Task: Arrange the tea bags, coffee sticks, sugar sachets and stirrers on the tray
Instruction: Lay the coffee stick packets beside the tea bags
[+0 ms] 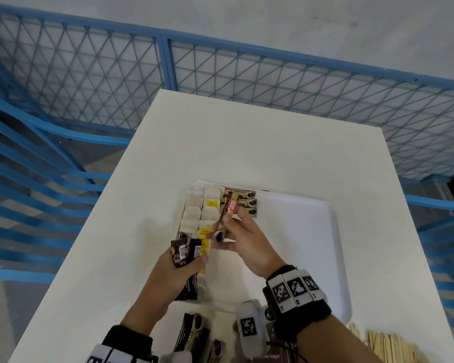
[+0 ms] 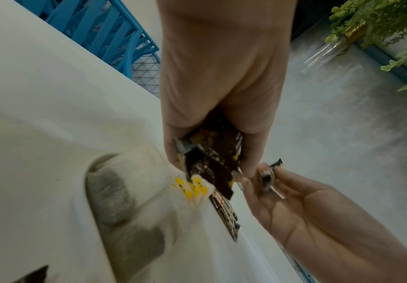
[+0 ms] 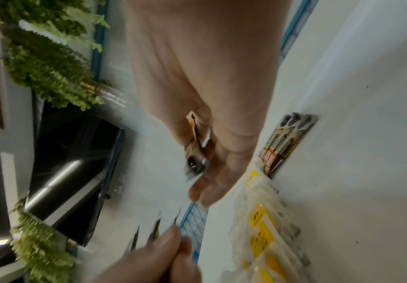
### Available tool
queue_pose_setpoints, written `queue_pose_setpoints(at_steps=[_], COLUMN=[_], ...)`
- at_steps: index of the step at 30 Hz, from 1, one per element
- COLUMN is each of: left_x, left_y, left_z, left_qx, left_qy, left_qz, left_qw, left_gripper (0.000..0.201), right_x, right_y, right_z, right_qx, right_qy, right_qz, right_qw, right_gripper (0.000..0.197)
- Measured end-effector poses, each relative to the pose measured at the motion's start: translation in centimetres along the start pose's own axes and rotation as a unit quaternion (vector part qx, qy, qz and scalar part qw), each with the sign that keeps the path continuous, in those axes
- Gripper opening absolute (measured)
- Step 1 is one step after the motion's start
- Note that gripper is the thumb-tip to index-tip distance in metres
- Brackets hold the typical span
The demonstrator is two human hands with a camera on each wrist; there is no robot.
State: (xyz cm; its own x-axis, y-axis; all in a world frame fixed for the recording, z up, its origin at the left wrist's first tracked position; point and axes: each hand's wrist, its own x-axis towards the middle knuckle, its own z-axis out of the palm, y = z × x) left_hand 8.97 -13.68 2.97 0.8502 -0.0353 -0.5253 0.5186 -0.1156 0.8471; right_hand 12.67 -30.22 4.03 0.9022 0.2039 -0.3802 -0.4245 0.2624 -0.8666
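Note:
A white tray (image 1: 312,231) lies on the white table (image 1: 247,142). Two columns of tea bags (image 1: 194,210) with yellow tags fill the tray's left side. Beside them at the tray's far end lie three dark coffee sticks (image 1: 243,201) in a row. My left hand (image 1: 178,271) grips a bundle of dark coffee sticks (image 1: 185,254) over the tray's left edge. My right hand (image 1: 236,237) pinches a single coffee stick (image 1: 224,218), held up over the tea bags. The same stick (image 3: 195,151) shows end-on in the right wrist view, and the bundle (image 2: 212,162) in the left wrist view.
More coffee sticks (image 1: 194,334) lie on the table near me. A brown sugar sachet (image 1: 273,356) and a pile of wooden stirrers (image 1: 385,344) lie at the front right. A blue wire fence (image 1: 168,69) surrounds the table. The tray's right half is bare.

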Motion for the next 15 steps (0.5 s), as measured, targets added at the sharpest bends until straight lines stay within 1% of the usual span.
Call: queue_pose_setpoints(at_steps=[1, 2, 5, 7, 9, 10, 11, 12, 14, 15], left_x=[-0.1, -0.1, -0.2, -0.2, -0.2, -0.2, -0.2, -0.2, -0.1, -0.1], left_y=[0.0, 0.0, 0.0, 0.0, 0.1, 0.1, 0.1, 0.1, 0.0, 0.0], left_z=[-0.1, -0.2, -0.3, -0.5, -0.5, -0.5, -0.6, -0.6, -0.6, -0.6], left_qx=[-0.006, -0.011, -0.017, -0.015, -0.007, -0.009, -0.014, -0.017, -0.017, -0.015], left_qy=[0.002, 0.002, 0.003, 0.005, 0.007, 0.009, 0.011, 0.012, 0.013, 0.012], left_qz=[-0.001, -0.003, -0.004, 0.007, 0.018, 0.019, 0.018, 0.016, 0.014, 0.015], left_qw=[1.0, 1.0, 1.0, 1.0, 1.0, 1.0, 1.0, 1.0, 1.0, 1.0], left_gripper=[0.018, 0.018, 0.018, 0.011, 0.008, 0.009, 0.009, 0.008, 0.01, 0.011], right_x=[0.0, 0.1, 0.3, 0.4, 0.3, 0.3, 0.4, 0.5, 1.0, 1.3], right_y=[-0.2, -0.2, 0.3, 0.6, 0.8, 0.9, 1.0, 1.2, 1.6, 1.7], right_z=[-0.3, -0.8, -2.2, -3.1, -3.9, -4.4, -4.8, -5.3, -6.4, -6.8], right_qx=[0.004, -0.023, -0.18, -0.247, -0.277, -0.282, -0.281, -0.272, -0.234, -0.217], right_qy=[0.004, 0.01, 0.028, 0.008, -0.011, -0.002, 0.025, 0.068, 0.153, 0.18], right_qz=[0.013, 0.024, 0.045, 0.055, 0.066, 0.067, 0.066, 0.063, 0.053, 0.049], right_qw=[1.0, 0.999, 0.982, 0.967, 0.959, 0.957, 0.957, 0.958, 0.959, 0.958], right_gripper=[0.017, 0.021, 0.03, 0.035, 0.044, 0.045, 0.042, 0.038, 0.03, 0.028])
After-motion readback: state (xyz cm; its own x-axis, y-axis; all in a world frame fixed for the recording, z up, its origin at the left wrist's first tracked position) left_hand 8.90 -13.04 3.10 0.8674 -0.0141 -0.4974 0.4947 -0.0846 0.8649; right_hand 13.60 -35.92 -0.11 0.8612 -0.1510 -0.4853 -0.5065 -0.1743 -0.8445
